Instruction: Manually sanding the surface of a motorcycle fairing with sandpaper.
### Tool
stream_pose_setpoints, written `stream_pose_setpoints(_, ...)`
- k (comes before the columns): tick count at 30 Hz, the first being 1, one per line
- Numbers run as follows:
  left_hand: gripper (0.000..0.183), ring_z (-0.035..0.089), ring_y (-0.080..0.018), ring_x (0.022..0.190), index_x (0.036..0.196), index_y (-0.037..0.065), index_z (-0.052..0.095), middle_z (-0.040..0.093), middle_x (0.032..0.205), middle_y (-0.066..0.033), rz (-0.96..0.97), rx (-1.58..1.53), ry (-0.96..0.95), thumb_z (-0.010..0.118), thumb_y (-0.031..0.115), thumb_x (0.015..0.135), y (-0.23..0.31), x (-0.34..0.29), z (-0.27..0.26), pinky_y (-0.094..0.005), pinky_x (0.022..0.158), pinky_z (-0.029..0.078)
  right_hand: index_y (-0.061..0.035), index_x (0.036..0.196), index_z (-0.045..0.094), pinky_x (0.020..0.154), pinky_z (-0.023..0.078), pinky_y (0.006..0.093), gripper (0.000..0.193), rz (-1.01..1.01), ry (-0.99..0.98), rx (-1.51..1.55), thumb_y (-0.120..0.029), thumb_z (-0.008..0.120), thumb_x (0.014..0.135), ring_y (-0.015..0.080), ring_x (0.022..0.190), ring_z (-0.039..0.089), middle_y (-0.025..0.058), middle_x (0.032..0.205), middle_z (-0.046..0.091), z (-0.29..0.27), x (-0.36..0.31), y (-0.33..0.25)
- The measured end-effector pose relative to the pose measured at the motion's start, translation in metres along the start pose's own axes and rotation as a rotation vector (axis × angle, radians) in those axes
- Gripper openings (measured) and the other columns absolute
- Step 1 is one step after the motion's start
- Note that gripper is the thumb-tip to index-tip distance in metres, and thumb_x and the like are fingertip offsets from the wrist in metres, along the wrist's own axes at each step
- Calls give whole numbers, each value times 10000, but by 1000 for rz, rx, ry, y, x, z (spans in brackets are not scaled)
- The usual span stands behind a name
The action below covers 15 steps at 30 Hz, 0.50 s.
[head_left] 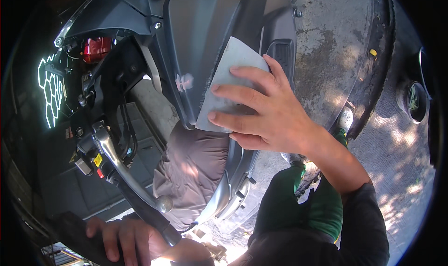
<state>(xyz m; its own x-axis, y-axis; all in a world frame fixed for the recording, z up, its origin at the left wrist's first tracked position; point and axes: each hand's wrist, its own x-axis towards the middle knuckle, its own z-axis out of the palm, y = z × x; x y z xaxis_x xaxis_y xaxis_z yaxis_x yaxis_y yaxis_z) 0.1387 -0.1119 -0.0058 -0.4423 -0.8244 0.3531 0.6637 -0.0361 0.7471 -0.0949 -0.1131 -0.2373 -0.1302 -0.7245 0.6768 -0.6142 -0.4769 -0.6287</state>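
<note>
Our right hand [276, 108], fingers spread, covers the flat, pale-grey, papery sheet [236, 56], long axis slanting up-right. Our left hand [128, 240] is farther; we cannot tell its grip.

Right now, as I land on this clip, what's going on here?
The person's right grip, spread wide, lies on a flat, light grey sheet that covers part of a smooth, dark grey motorbike panel. The sheet's material is hard to tell. Their left grip is at the lower left, near a black, rod-shaped handlebar with a curved, silver metal lever, over a dark part too shadowed to identify.
</note>
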Motion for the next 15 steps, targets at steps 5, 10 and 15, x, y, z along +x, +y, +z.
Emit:
stream_pose_setpoints(5,366,668,-204,609,1277,-1,410,609,920,-144,-11,-20,19,545,223,1021,-1,0,2,-283,353,523,-313,1170,685,1086,309,708,569,-28,14,-42,-299,859,628,280,1378,426,-60,1393,531,6,-1,8)
stream_pose_setpoints(10,349,665,-195,548,1248,-21,413,615,871,-141,8,22,60,552,200,1017,8,-3,3,-284,315,522,-318,1178,684,1080,314,686,582,-16,-7,-1,-303,857,622,282,1372,436,-61,1392,535,2,-5,9)
stream_pose_setpoints(15,368,670,-196,544,1239,-29,399,617,868,-148,-23,58,55,574,201,1012,7,-2,4,-289,318,538,-318,1164,692,1087,300,683,562,-58,79,5,-300,855,626,286,1369,438,-59,1404,534,17,-6,13)
